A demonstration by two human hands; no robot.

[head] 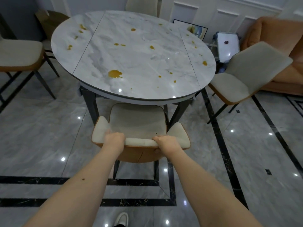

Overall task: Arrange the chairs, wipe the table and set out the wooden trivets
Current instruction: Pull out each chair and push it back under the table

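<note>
L hand (114, 139) & R hand (165, 142) gripping chair (137, 120) backrest; table (139, 63) stained

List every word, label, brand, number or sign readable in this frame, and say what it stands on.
None can be read.
Framed picture leaning on the wall: only a blurred yellow and white image, no lettering to be made out.
White appliance beside the sofa: a small dark mark, too blurred to read.
Marble table, the chair held by the left hand and right hand: no text.
</note>
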